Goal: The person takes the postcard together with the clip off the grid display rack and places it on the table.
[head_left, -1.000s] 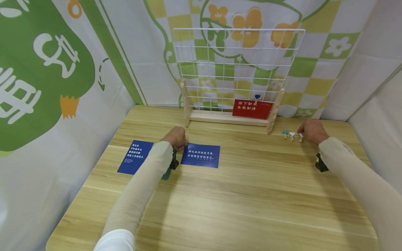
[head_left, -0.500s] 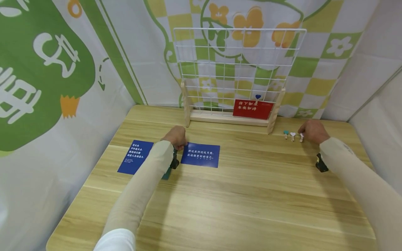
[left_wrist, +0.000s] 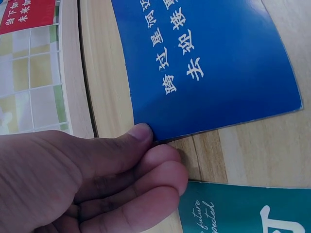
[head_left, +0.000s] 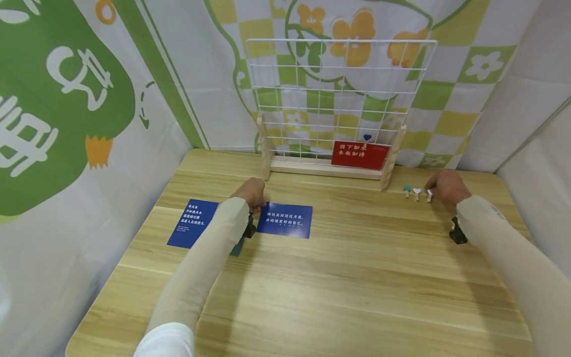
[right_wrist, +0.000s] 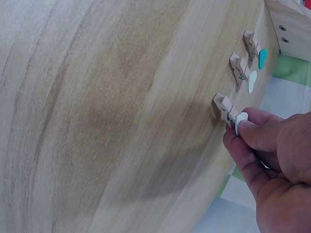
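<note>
My left hand [head_left: 252, 193] pinches one corner of a blue card [left_wrist: 214, 63] with white writing, thumb on top and fingers beneath. The rest of that card lies at or close to the tabletop. Beside those fingers is a green card [left_wrist: 243, 206], mostly covered by the forearm in the head view. At the right, my right hand [head_left: 448, 186] pinches the white heart of a small wooden clothespin [right_wrist: 227, 108] between thumb and fingers. Two more clothespins stand in line with it, one with a white heart [right_wrist: 251, 81] and one with a teal heart [right_wrist: 263, 59].
A white wire grid [head_left: 339, 91] in a wooden stand [head_left: 325, 169] rises at the table's back. A red card [head_left: 359, 155] hangs on it from a blue heart clip [head_left: 367, 138]. Another blue card [head_left: 189, 223] lies at the left, partly under the left forearm.
Almost nothing differs. Both hands keep their pinch in nearly the same places, and the head view has shifted very slightly.
</note>
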